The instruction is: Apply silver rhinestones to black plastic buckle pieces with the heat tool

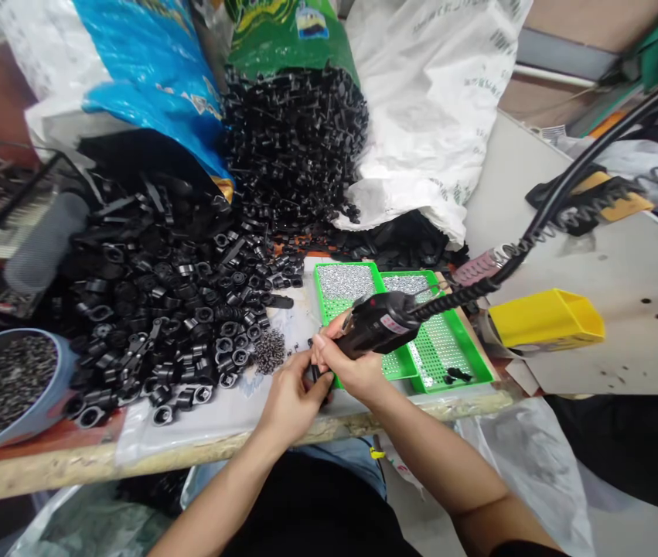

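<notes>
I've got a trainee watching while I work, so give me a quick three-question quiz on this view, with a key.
1. Which of the worker's hands grips the black power screwdriver: left or right?
2. True or false: in the picture, the yellow container is to the right of the trays.
3. Fill in the colour: the silvery pieces lie in ____ trays.

Key: 1. The right hand. 2. True. 3. Green.
</notes>
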A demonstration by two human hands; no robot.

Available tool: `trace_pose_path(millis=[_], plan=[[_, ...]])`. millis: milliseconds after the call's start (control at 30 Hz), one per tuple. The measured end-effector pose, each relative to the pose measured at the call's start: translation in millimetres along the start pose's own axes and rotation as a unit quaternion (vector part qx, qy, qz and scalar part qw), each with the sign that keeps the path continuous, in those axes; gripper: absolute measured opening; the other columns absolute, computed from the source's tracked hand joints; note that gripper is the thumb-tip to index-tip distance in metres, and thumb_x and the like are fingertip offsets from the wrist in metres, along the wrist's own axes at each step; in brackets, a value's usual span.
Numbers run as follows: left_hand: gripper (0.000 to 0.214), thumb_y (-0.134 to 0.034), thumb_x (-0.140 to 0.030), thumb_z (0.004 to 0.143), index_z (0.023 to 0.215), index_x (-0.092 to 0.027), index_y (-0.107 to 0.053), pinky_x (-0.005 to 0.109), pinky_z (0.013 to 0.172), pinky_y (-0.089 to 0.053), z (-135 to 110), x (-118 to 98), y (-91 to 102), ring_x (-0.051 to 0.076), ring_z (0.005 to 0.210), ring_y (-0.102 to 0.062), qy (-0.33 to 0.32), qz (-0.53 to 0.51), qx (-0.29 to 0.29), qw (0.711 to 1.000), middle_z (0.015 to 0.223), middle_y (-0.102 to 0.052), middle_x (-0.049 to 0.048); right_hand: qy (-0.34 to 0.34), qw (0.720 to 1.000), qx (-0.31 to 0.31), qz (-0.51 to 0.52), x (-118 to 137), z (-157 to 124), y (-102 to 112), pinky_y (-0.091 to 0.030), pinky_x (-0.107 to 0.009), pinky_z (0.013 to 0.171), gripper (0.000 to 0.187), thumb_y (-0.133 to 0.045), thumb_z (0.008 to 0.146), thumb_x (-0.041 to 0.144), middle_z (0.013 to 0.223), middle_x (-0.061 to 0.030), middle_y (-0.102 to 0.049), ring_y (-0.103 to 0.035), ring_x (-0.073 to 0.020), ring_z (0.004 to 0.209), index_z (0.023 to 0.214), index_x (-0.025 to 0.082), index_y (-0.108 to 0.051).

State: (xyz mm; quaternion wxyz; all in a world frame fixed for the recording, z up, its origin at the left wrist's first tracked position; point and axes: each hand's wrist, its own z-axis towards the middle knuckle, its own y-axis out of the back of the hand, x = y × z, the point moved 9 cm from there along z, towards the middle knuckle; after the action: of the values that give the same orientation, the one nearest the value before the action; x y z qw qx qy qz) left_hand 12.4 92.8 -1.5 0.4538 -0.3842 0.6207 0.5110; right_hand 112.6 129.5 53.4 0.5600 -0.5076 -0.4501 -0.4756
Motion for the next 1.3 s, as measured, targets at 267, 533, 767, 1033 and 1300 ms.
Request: trace_pose_path(millis=[267,533,767,1033,1300], plan=[[0.043,-0.062,-0.037,0.093,0.131,-0.018,-0.066,0.027,0.056,-0.049,3,16,-0.7,0.014,0.060,-0.063,0.041,-0.029,0.025,0.998,0.111,-0.073,0.0103,0.135,0.986,-0.093,0.007,36,18,53,-0.056,-0.029,0.053,0.027,-0.077,0.083,0.034,0.057,0.0094,-0.059,-0.061,-0.0123,0.048,0.101,0.024,-0.060],[0.046,-0.061,-0.034,0.092,0.134,-0.017,-0.067,0.028,0.061,-0.053,19,12,9.5,0.017,0.062,-0.066,0.018,0.005,-0.011,1.000,0.087,-0.074,0.0062,0.108,0.969,-0.220,-0.011,6,42,107,-0.050,-0.026,0.048,0.031,-0.080,0.078,0.034,0.055,0.0107,-0.060,-0.058,-0.0103,0.042,0.096,0.021,-0.059],[0.043,-0.068,-0.033,0.089,0.129,-0.019,-0.069,0.026,0.057,-0.056,18,19,8.8,0.013,0.057,-0.063,0.023,-0.035,-0.034,0.999,0.094,-0.076,0.0063,0.105,0.969,-0.223,-0.003,1,38,107,-0.048,-0.025,0.046,0.032,-0.081,0.077,0.034,0.053,0.0113,-0.059,-0.057,-0.0098,0.041,0.092,0.022,-0.056],[0.043,-0.065,-0.032,0.091,0.131,-0.019,-0.066,0.025,0.056,-0.055,17,24,4.8,0.013,0.058,-0.064,0.018,-0.055,-0.028,0.998,0.103,-0.076,0.0087,0.117,0.965,-0.234,-0.023,15,32,106,-0.050,-0.027,0.048,0.034,-0.081,0.077,0.036,0.055,0.0105,-0.059,-0.058,-0.0108,0.042,0.095,0.022,-0.056],[0.044,-0.061,-0.033,0.092,0.132,-0.016,-0.066,0.027,0.058,-0.050,17,17,5.5,0.016,0.062,-0.064,0.027,-0.025,-0.026,0.999,0.085,-0.072,0.0049,0.090,0.992,-0.077,0.033,33,6,44,-0.051,-0.029,0.048,0.024,-0.074,0.087,0.036,0.054,0.0103,-0.055,-0.057,-0.0116,0.044,0.101,0.025,-0.057]])
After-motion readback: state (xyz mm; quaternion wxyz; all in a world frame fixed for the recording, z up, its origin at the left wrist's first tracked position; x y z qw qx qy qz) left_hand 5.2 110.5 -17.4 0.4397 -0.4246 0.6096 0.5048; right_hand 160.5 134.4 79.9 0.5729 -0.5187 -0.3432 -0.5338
